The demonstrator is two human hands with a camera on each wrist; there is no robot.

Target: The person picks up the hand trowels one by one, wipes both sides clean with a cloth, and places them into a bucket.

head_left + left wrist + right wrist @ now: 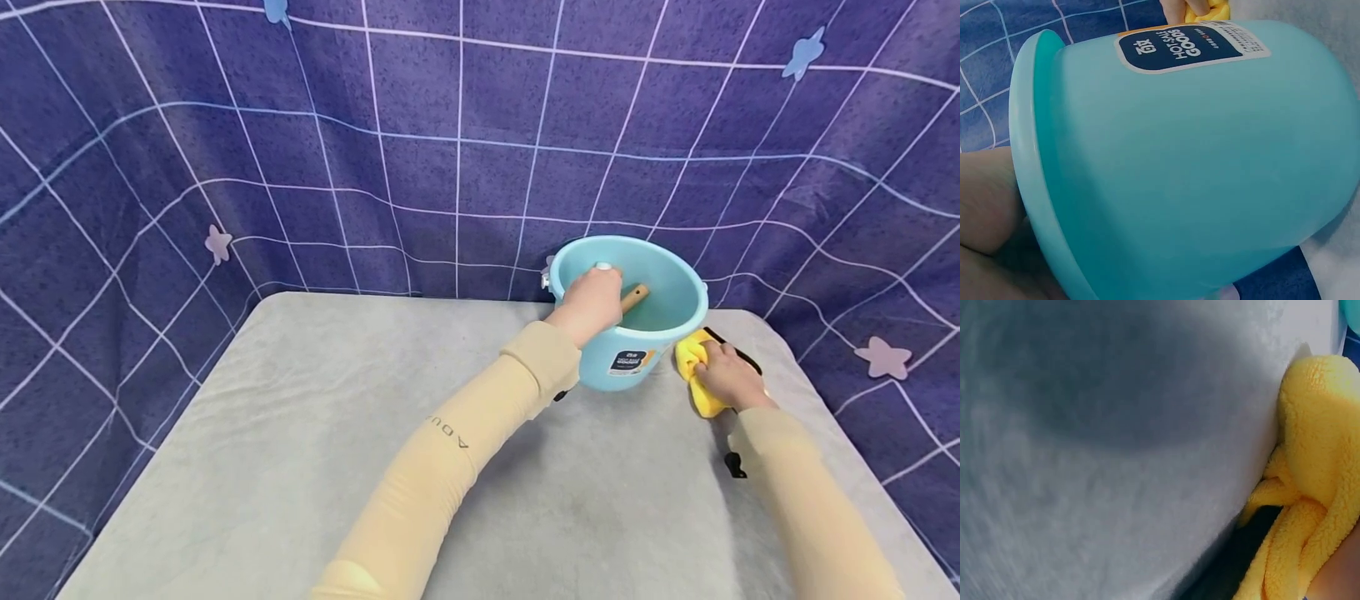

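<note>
A light-blue bucket [637, 367] stands on the grey surface, with a dark label facing me. My left hand [592, 304] is curled over its opening at the near-left rim. A small white end [603, 267] pokes out above the fist; the rest of that thing is hidden. Inside the bucket leans a wooden handle [635, 297], its lower part out of sight. To the bucket's right, my right hand [729, 375] grips a bunched yellow fluffy cloth [701, 392]. In the right wrist view the cloth [1319, 431] hangs in soft folds.
Beside the right hand a black edge [738, 352] shows; what it belongs to is mostly covered. A grey cloth-covered tabletop [300, 433] extends to the left and front. Behind and at both sides hangs a blue curtain [420, 175] with pale grid lines and stars.
</note>
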